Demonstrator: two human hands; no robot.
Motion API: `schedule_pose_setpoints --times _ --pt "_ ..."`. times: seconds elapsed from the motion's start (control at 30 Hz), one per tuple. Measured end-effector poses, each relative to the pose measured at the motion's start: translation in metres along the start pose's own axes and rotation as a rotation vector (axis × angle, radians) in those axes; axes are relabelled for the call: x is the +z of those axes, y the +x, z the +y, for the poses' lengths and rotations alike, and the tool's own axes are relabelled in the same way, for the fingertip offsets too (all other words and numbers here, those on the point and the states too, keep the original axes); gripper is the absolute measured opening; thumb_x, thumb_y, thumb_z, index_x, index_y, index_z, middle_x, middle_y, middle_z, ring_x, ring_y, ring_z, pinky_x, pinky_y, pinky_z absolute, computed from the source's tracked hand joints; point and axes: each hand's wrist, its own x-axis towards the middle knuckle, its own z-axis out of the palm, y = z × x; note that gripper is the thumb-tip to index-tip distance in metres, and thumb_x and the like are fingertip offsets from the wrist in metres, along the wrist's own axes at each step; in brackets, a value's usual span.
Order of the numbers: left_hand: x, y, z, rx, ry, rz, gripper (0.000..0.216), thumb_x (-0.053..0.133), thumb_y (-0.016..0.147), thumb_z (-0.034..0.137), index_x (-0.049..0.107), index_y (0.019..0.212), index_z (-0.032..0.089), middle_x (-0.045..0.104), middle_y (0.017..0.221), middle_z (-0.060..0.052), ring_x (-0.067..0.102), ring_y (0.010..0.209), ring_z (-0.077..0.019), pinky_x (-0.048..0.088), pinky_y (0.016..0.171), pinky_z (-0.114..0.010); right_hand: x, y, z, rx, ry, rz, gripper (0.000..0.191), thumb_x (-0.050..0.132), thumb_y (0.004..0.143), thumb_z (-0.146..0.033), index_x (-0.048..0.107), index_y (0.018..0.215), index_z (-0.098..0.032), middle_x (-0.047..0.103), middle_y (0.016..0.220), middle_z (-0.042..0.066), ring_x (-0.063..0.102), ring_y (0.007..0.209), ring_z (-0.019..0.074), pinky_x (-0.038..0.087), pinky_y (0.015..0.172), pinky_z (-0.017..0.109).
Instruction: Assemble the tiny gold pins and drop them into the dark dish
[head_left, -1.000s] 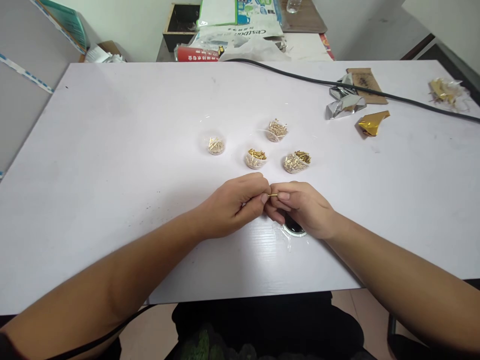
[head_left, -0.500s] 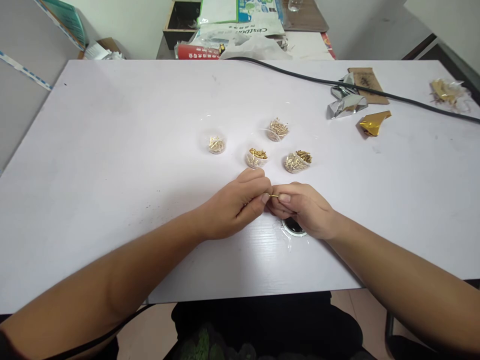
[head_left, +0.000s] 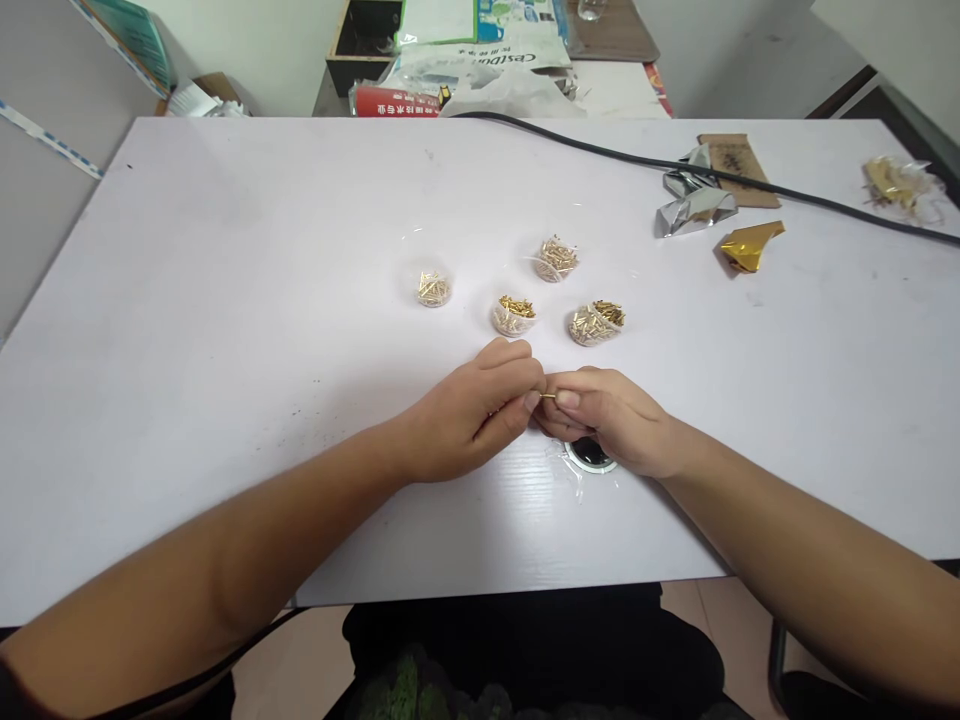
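Observation:
My left hand (head_left: 472,412) and my right hand (head_left: 609,418) meet fingertip to fingertip above the white table (head_left: 225,300). Both are closed in a pinch on a thin gold pin (head_left: 548,396) that spans the small gap between them. Under my right hand lies a small round dish with a dark centre (head_left: 592,456), partly hidden. Just beyond my hands stand several small clear dishes of gold pins: one on the left (head_left: 433,289), one in the middle (head_left: 513,314), one at the back (head_left: 556,259) and one on the right (head_left: 595,323).
A black cable (head_left: 675,168) crosses the far right of the table. Crumpled silver foil (head_left: 694,205), gold foil (head_left: 750,244), a brown packet (head_left: 731,160) and a clear wrapper (head_left: 896,185) lie at the right. Bags and a dark box (head_left: 360,40) stand behind the table.
Both hands stay pinched on the pin; the visible stretch of pin between the fingertips has become shorter. Nothing else on the table has moved.

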Motion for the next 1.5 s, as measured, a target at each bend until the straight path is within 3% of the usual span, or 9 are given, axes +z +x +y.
schedule_pose_setpoints --times 0.37,0.7,0.93,1.27,1.5 --pt "-0.0017 0.0002 0.0002 0.021 0.022 0.048 0.023 0.034 0.096 0.02 0.038 0.073 0.02 0.042 0.07 -0.001 0.04 0.074 -0.0151 0.04 0.074 -0.03 0.0016 0.0038 0.0 -0.021 -0.01 0.054 0.033 0.041 0.094 -0.024 0.039 0.061 -0.019 0.037 0.055 -0.002 0.034 0.053 0.0117 0.028 0.052 0.027" --pt "-0.0019 -0.0005 -0.0028 0.038 0.132 0.088 0.022 0.04 0.094 0.018 0.045 0.073 0.019 0.047 0.069 0.0 0.042 0.073 -0.014 0.04 0.074 -0.028 -0.0014 0.0025 -0.004 -0.271 -0.67 0.138 0.029 0.04 0.099 -0.03 0.039 0.071 -0.021 0.042 0.059 -0.002 0.037 0.052 0.0114 0.029 0.05 0.026" --pt "-0.0016 -0.0016 -0.0027 0.059 0.218 0.108 0.02 0.043 0.093 0.018 0.05 0.074 0.018 0.046 0.069 0.0 0.042 0.073 -0.0137 0.04 0.073 -0.027 -0.0024 0.0041 -0.0042 -0.362 -0.86 0.135 0.024 0.038 0.096 -0.017 0.04 0.072 -0.021 0.041 0.061 -0.001 0.039 0.054 0.0132 0.032 0.054 0.027" --pt "-0.0038 -0.0022 -0.0009 -0.009 0.203 0.154 0.02 0.043 0.093 0.019 0.052 0.075 0.018 0.051 0.07 0.0 0.045 0.071 -0.0126 0.04 0.07 -0.026 0.0003 0.0015 -0.0041 -0.256 -0.744 0.228 0.029 0.036 0.098 -0.024 0.046 0.071 -0.02 0.048 0.061 0.0 0.044 0.055 0.0133 0.034 0.053 0.027" --pt "-0.003 -0.0018 -0.0002 -0.017 0.103 0.171 0.016 0.048 0.086 0.012 0.052 0.071 0.017 0.047 0.064 0.004 0.042 0.062 -0.0079 0.037 0.063 -0.022 -0.0007 0.0027 -0.0038 -0.186 -0.585 0.127 0.029 0.037 0.1 -0.027 0.049 0.075 -0.018 0.05 0.066 0.001 0.046 0.059 0.0127 0.037 0.056 0.027"
